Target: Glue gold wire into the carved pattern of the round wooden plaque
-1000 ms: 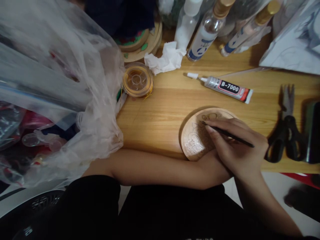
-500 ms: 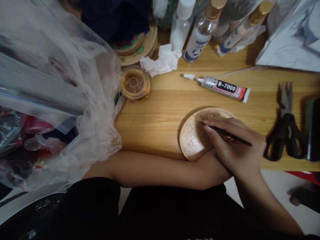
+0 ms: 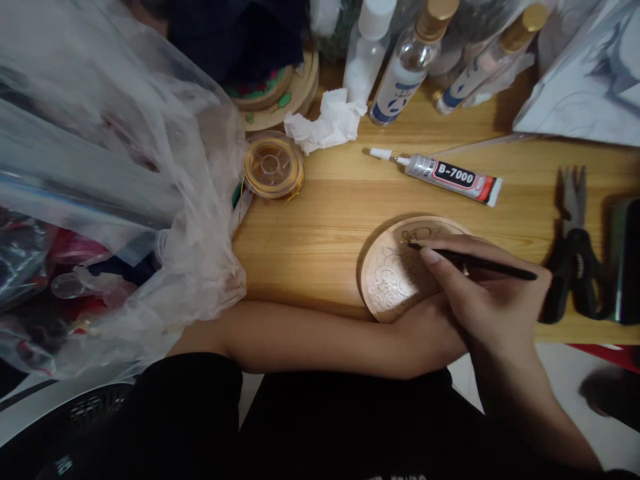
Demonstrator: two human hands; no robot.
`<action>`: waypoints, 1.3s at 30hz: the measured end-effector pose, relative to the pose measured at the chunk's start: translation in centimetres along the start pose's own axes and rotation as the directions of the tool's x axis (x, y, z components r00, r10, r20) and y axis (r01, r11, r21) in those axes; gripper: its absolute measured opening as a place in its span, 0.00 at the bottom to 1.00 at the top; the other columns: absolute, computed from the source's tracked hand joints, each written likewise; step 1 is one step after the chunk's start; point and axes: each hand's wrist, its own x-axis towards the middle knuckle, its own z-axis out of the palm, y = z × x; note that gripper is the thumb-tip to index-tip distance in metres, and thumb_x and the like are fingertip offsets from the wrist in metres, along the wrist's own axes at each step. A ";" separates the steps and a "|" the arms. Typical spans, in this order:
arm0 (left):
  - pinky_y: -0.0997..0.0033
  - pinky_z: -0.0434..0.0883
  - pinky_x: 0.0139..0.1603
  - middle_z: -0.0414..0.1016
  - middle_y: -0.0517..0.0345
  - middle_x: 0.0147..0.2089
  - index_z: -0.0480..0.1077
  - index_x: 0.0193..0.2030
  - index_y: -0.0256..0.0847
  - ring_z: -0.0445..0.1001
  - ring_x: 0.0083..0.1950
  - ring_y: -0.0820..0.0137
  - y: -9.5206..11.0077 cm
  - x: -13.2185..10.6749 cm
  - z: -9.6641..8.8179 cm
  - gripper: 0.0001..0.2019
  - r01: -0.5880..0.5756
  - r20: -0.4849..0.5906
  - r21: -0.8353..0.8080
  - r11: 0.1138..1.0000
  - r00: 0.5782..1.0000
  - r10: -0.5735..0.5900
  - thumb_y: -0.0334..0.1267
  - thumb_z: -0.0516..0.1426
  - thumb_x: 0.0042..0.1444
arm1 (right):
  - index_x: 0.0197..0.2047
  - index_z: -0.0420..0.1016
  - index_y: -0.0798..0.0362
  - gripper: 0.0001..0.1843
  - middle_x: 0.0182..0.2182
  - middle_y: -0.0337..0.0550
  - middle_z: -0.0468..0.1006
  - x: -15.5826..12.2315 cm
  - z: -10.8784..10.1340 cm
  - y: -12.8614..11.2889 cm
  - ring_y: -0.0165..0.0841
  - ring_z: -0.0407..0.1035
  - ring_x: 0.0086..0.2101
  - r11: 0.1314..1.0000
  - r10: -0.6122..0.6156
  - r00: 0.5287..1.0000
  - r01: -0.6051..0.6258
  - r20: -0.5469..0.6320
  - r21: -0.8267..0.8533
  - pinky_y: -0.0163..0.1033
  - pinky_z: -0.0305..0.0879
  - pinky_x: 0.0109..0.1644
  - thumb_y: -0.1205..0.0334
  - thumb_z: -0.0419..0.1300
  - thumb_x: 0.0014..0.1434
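Observation:
A round, pale wooden disc (image 3: 376, 285) lies near the table's front edge, with a fine-lined floral pattern on its face. Pinched between the fingers of my right hand (image 3: 495, 300) is a thin, black pen-like tool (image 3: 493, 264). Its tip is at the curled lines on the disc's upper part; whether it touches the surface I cannot tell. My left hand (image 3: 434, 325) reaches across from the left and rests by the disc's lower right edge, beneath my right hand. Its fingers are hidden.
Above the disc lies a B-7000 glue tube (image 3: 455, 177). Black-handled scissors (image 3: 577, 247) and a dark device (image 3: 626, 260) are at right. A spool of yellow cord (image 3: 273, 167), crumpled tissue (image 3: 327, 123) and bottles (image 3: 400, 80) stand behind. Plastic bags (image 3: 200, 220) crowd the left.
My right hand has shifted slightly right, and the tool's back end has swung right and up. Its tip has moved a little right along the pattern. My left arm stays in place.

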 end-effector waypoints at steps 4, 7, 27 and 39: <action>0.70 0.56 0.72 0.73 0.58 0.62 0.69 0.59 0.34 0.66 0.66 0.69 -0.2 -0.3 -1.0 0.21 -0.094 0.076 0.079 0.992 0.993 0.088 0.26 0.42 0.68 | 0.35 0.83 0.47 0.05 0.34 0.39 0.84 0.2 0.1 0.2 0.35 0.79 0.36 0.990 0.108 0.991 -0.100 -0.082 0.098 0.42 0.79 0.43 0.66 0.69 0.53; 0.69 0.57 0.72 0.74 0.57 0.60 0.71 0.58 0.35 0.68 0.65 0.70 -0.1 -0.3 -1.0 0.20 -0.115 0.088 0.120 0.986 0.991 0.105 0.25 0.42 0.68 | 0.33 0.84 0.48 0.04 0.32 0.39 0.83 0.4 0.2 0.2 0.35 0.79 0.35 0.984 0.108 0.985 -0.087 -0.136 0.153 0.39 0.79 0.40 0.66 0.70 0.52; 0.51 0.55 0.72 0.73 0.49 0.59 0.68 0.61 0.32 0.65 0.67 0.58 0.1 -1.1 -1.5 0.22 -0.166 -0.021 0.410 0.897 0.981 0.191 0.27 0.42 0.67 | 0.30 0.84 0.51 0.07 0.28 0.43 0.83 0.8 -4.3 2.3 0.33 0.78 0.29 0.972 0.236 0.971 -0.236 -0.028 0.015 0.33 0.76 0.34 0.61 0.73 0.46; 0.56 0.62 0.63 0.76 0.45 0.55 0.73 0.53 0.28 0.72 0.58 0.58 1.2 -1.4 -3.0 0.17 -0.171 -0.201 0.512 0.842 0.929 0.311 0.30 0.46 0.66 | 0.26 0.83 0.54 0.07 0.24 0.44 0.82 1.6 -6.2 3.9 0.31 0.75 0.24 0.842 0.379 0.913 -0.408 0.152 0.352 0.31 0.71 0.27 0.61 0.74 0.42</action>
